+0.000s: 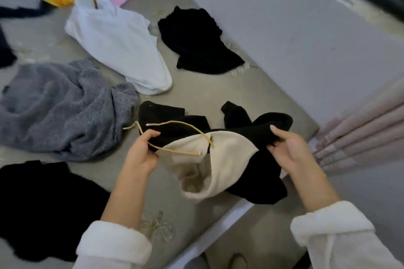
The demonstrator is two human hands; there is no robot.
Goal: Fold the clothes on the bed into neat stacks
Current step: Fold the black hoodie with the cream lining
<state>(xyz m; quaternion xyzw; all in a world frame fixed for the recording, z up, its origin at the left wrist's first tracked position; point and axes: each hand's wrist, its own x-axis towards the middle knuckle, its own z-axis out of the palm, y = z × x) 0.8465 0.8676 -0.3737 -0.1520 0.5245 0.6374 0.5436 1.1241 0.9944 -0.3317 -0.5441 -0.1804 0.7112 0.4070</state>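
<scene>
A black hoodie with cream hood lining and a yellow drawstring is bunched at lower centre. It is gripped by the left hand and right hand.

matt black hoodie, fuzzy grey sweater

A pale grey wall runs along the bed's far edge; pink pleated curtains hang at its right corner.

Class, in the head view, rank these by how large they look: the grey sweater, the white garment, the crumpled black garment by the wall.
1. grey sweater
2. white garment
3. crumpled black garment
The grey one lies nearer the camera, so its lead over the white is unsure.
</scene>
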